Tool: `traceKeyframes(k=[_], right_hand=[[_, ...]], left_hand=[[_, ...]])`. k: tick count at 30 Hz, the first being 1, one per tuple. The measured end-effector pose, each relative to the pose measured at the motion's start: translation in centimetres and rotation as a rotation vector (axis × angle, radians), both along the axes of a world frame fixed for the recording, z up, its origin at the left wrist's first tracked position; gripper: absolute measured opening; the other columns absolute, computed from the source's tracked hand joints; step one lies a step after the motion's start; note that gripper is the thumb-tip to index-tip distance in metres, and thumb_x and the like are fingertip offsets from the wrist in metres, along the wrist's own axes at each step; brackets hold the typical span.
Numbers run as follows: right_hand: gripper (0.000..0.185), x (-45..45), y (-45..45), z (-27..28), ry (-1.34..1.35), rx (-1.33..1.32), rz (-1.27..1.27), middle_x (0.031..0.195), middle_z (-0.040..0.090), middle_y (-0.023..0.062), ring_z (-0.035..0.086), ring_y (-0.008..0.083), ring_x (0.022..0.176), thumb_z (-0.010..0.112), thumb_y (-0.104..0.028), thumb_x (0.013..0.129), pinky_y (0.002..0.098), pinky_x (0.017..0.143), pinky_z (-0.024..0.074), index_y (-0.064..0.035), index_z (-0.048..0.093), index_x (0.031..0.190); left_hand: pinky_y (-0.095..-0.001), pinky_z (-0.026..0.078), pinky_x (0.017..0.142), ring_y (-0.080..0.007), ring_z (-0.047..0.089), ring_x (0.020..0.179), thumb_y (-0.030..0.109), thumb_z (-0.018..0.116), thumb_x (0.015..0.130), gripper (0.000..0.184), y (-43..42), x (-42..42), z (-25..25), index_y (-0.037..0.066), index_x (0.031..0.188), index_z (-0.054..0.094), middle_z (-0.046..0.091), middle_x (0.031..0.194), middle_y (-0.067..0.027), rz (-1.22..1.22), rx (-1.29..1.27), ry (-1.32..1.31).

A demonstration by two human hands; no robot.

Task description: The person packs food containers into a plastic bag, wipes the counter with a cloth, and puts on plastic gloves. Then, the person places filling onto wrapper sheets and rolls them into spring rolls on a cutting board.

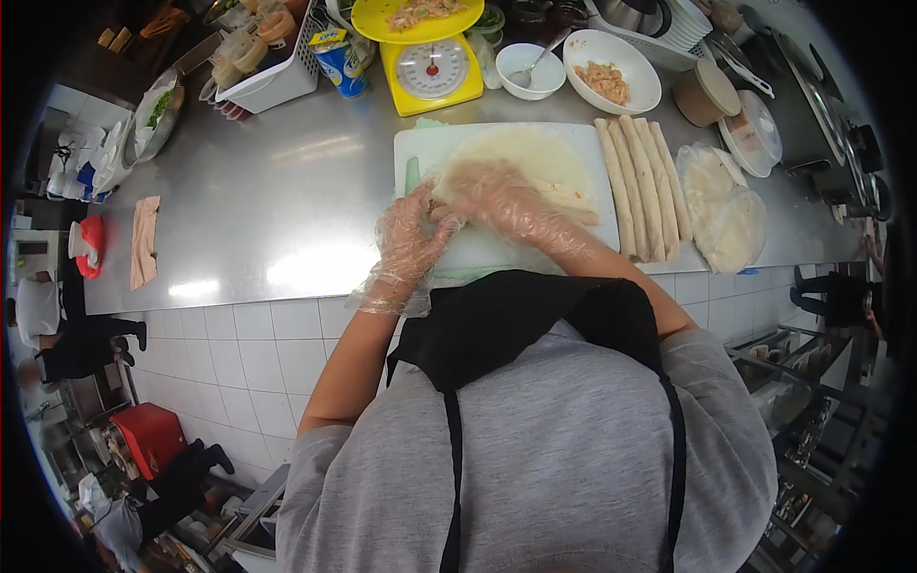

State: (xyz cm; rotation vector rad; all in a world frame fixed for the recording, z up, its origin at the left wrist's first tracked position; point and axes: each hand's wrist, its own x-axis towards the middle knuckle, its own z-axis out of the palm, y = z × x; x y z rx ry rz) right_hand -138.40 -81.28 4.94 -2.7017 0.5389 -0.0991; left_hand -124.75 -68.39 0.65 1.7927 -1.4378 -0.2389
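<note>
A round, thin white wrapper (535, 153) lies on the white cutting board (597, 143), with a strip of pinkish filling (568, 196) along its near right part. My right hand (497, 201), in a clear plastic glove, is over the wrapper's left part; motion blurs its fingers. At the board's left edge is my left hand (413, 234), also gloved, its fingers apart beside the wrapper's edge and near a green handle (412, 176). Whether its fingertips touch the wrapper I cannot tell. Several long pale rolls (642, 191) lie side by side right of the board.
Behind the board stand a yellow scale (432, 76), a small bowl with a spoon (530, 72) and a bowl of filling (611, 72). Bagged wrappers (726, 215) lie at the right. A folded cloth (144, 244) lies far left. People stand beyond both table ends.
</note>
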Motion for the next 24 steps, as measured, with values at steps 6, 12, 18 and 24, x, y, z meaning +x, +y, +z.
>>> traceKeyframes(k=[6,12,18,24], right_hand=[[0.049,-2.9,-4.3,-1.9,0.170,-0.173,-0.307,0.139,0.041,0.0121,0.035,0.0254,0.131,0.037,-0.038,0.095,0.0512,0.108,0.0205,-0.0093,0.043,0.134],[0.053,0.8,1.4,2.6,0.182,0.089,0.096,0.137,0.043,0.0111,0.034,0.0276,0.132,0.035,-0.044,0.094,0.0517,0.108,0.0196,-0.0095,0.044,0.133],[0.037,-2.6,-9.7,-0.4,0.008,-0.268,-0.235,0.118,0.058,0.0074,0.054,0.0248,0.111,0.038,-0.032,0.092,0.0469,0.097,0.0368,-0.0193,0.051,0.125],[0.034,0.4,-15.3,0.2,0.264,-0.540,-0.279,0.108,0.064,0.0081,0.061,0.0280,0.098,0.039,-0.024,0.092,0.0430,0.085,0.0468,-0.0164,0.051,0.123]], left_hand=[[-0.0438,0.045,0.074,-0.0316,0.058,0.082,0.030,0.074,0.072,0.062,0.1,0.2,0.1,0.008,0.124,0.049,0.061,0.086,-0.0109,0.009,-0.003,-0.040],[-0.0450,0.044,0.075,-0.0322,0.058,0.083,0.024,0.071,0.073,0.058,0.2,0.3,0.1,0.008,0.124,0.048,0.062,0.085,-0.0114,-0.002,0.017,-0.076],[-0.0449,0.044,0.078,-0.0333,0.057,0.086,0.020,0.069,0.073,0.056,-0.4,0.3,1.4,0.008,0.124,0.048,0.062,0.091,-0.0139,-0.042,0.072,-0.050],[-0.0417,0.043,0.090,-0.0323,0.057,0.099,0.012,0.065,0.078,0.058,-1.8,-0.5,2.9,0.006,0.130,0.041,0.061,0.102,-0.0177,0.009,0.088,0.260]])
